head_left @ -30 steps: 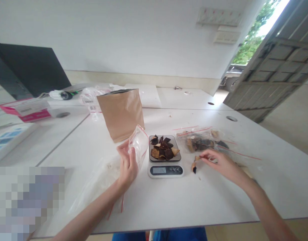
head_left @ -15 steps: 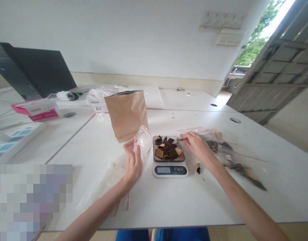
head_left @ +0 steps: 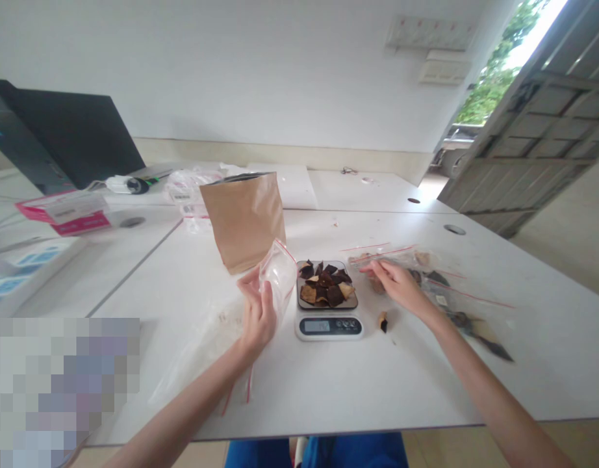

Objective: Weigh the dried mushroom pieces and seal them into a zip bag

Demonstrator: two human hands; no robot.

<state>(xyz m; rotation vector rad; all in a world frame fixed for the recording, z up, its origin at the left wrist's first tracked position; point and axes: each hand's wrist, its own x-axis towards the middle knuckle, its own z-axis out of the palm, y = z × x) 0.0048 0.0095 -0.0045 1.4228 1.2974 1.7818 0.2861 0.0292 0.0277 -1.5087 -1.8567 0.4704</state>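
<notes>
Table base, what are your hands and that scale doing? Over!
Left hand holding clear bag. Right hand beside scale, grip unclear. Brown pieces on scale. Loose piece beside it.

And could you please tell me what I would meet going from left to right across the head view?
Pink-and-white box, left hand holding a clear plastic zip bag, white digital scale bearing dark brown and tan flat pieces, right hand, grey metal door.
</notes>
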